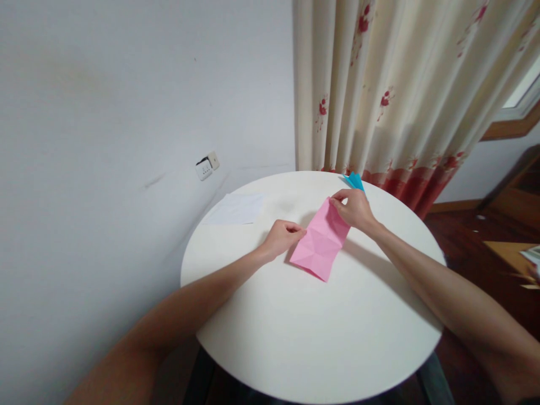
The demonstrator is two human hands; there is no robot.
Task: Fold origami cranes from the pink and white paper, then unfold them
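Holding the pink paper right of the frame's centre, the left hand pinches its left edge, the right hand its top; on the surface, blue paper sits upper right, white paper left of centre.

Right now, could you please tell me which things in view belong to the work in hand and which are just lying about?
In use:
creased pink paper sheet, held by left hand and right hand
round white table beneath

Apparently lying about:
flat white paper, towards the left
folded blue paper, beyond the right hand
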